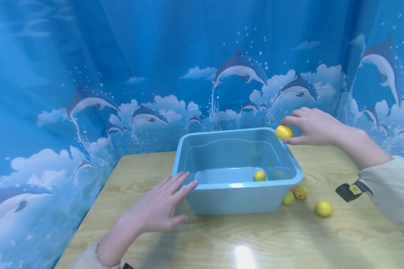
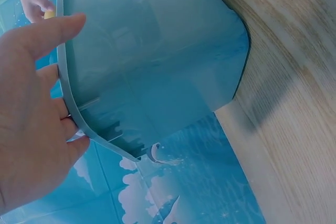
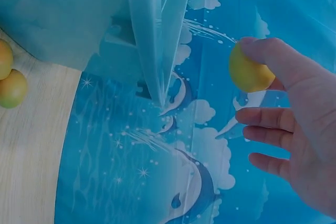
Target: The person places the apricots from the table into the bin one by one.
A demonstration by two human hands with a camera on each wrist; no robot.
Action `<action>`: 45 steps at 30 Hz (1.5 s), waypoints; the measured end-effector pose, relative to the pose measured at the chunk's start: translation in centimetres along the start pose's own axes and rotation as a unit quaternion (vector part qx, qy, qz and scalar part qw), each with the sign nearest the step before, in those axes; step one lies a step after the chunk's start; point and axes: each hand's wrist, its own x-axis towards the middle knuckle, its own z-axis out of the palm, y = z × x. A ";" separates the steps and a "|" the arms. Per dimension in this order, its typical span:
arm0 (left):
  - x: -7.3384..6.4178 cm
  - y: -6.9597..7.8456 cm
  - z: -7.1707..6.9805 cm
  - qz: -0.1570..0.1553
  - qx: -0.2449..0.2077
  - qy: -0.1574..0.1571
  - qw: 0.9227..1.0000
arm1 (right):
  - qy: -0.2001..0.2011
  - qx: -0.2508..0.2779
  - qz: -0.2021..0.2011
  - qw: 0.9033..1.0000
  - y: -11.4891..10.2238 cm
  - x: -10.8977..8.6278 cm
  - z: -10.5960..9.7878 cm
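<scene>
Between its thumb and fingertips, my right hand (image 1: 318, 127) pinches a round yellow fruit (image 1: 284, 132), above the right rim of a light-blue plastic bin (image 1: 235, 200). The right wrist view shows this fruit (image 3: 250, 71) held at thumb and index finger, the other fingers loosely extended. My left hand (image 1: 158, 207) reaches to the bin's front left corner with fingers spread and fairly straight. In the left wrist view its fingers pass behind the rim (image 2: 68, 85); whether they touch it I cannot tell. Another yellow fruit (image 1: 259, 175) lies on the bin floor.
Right of the bin on the wooden table (image 1: 222, 239) lie a greenish fruit (image 1: 288, 198), an orange-yellow fruit (image 1: 301, 191) and a yellow fruit (image 1: 323, 208). A blue curtain (image 1: 175, 45) printed with dolphins hangs behind and at the sides.
</scene>
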 end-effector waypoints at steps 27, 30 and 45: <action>-0.1 -0.1 0.5 0.003 0.004 0.016 1.000 | -0.090 0.041 0.065 0.993 0.9 5.5 1.4; -0.1 -0.1 0.5 0.005 0.005 0.020 1.000 | -0.092 0.044 0.063 0.993 0.7 5.6 1.2; 0.0 -0.2 0.8 0.009 0.005 0.034 0.999 | -0.060 0.072 0.058 0.994 1.1 1.2 1.6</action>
